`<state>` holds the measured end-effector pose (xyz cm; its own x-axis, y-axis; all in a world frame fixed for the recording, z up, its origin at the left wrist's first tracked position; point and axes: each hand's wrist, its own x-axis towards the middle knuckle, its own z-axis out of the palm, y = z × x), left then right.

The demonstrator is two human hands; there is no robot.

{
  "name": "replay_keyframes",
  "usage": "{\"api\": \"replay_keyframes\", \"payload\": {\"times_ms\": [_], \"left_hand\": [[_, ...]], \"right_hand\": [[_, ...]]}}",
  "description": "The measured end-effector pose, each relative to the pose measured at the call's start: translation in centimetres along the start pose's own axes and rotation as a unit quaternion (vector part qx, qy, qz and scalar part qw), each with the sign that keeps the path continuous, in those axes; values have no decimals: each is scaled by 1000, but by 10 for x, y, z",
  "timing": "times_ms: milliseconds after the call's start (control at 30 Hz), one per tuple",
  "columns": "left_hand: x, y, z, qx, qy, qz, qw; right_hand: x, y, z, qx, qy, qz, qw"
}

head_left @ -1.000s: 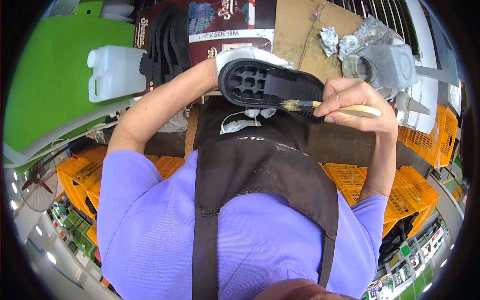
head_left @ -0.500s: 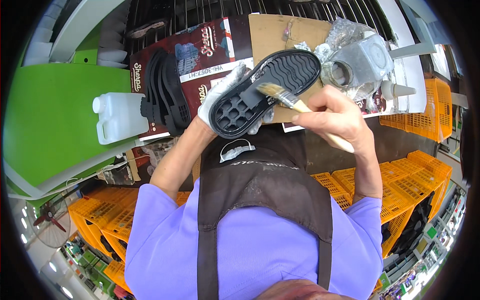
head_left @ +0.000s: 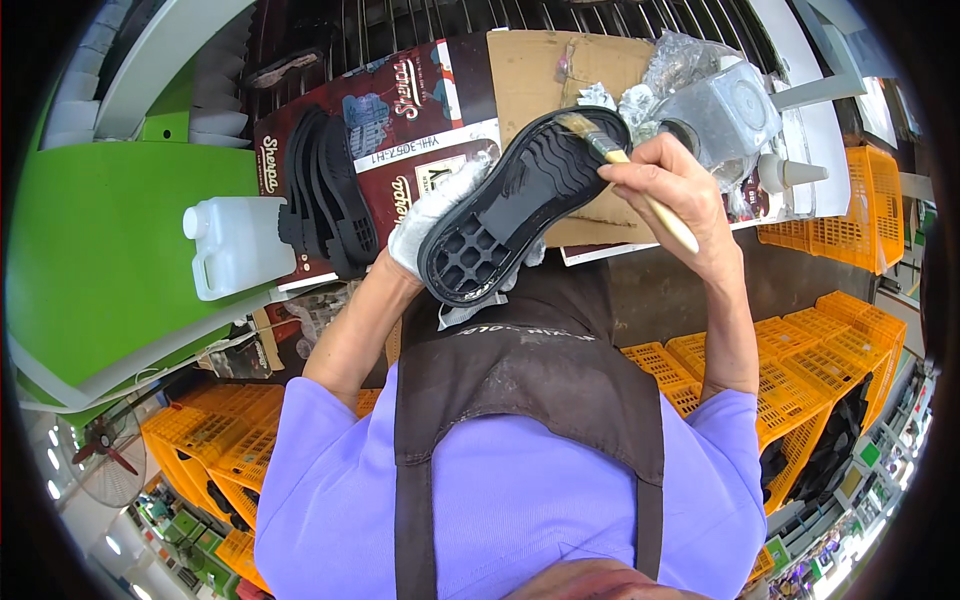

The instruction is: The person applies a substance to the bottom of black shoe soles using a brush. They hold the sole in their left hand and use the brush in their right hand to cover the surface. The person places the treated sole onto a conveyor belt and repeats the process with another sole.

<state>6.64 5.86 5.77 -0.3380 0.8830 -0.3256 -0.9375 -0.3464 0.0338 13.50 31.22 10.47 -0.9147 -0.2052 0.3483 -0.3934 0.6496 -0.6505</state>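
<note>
My left hand (head_left: 436,207), in a white glove, is closed around a black shoe sole (head_left: 520,209) from its left side and underneath. The sole's hollow inner face is up, with a grid at the near heel end and wavy ridges at the far toe end. Bare, my right hand (head_left: 682,198) grips the wooden handle of a paintbrush (head_left: 645,185). Its bristles touch the far toe end of the sole, near the rim. To the left lies a row of black shoe soles (head_left: 330,190) on their edges. Fingers under the held sole are mostly hidden.
A clear plastic container (head_left: 728,112) with an open jar mouth lies at right, beside crumpled wrap and a white nozzle bottle (head_left: 790,174). A white jug (head_left: 236,246) stands left. Cardboard (head_left: 600,75) covers the bench before a metal roller rack (head_left: 440,16). Orange crates (head_left: 820,350) flank me.
The brush has moved from the middle of the sole to its far toe end. The held sole has shifted slightly toward me and turned more upright, now covering most of the face mask's strap.
</note>
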Motion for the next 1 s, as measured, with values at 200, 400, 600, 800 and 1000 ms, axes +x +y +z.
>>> {"api": "replay_keyframes", "payload": {"times_ms": [200, 400, 600, 800, 1000], "left_hand": [[1, 0, 3, 141, -7, 12, 990], [1, -9, 5, 251, 51, 18, 966], [4, -12, 14, 451, 67, 71, 887], [4, -8, -7, 401, 24, 83, 912], [5, -10, -9, 235, 22, 113, 965]], "right_hand": [[-2, 5, 3, -25, 35, 31, 999], [-1, 7, 15, -23, 97, 61, 993], [7, 1, 26, 58, 163, 142, 975], [9, -10, 13, 204, 163, 234, 936], [-2, -28, 35, 55, 22, -55, 997]]}}
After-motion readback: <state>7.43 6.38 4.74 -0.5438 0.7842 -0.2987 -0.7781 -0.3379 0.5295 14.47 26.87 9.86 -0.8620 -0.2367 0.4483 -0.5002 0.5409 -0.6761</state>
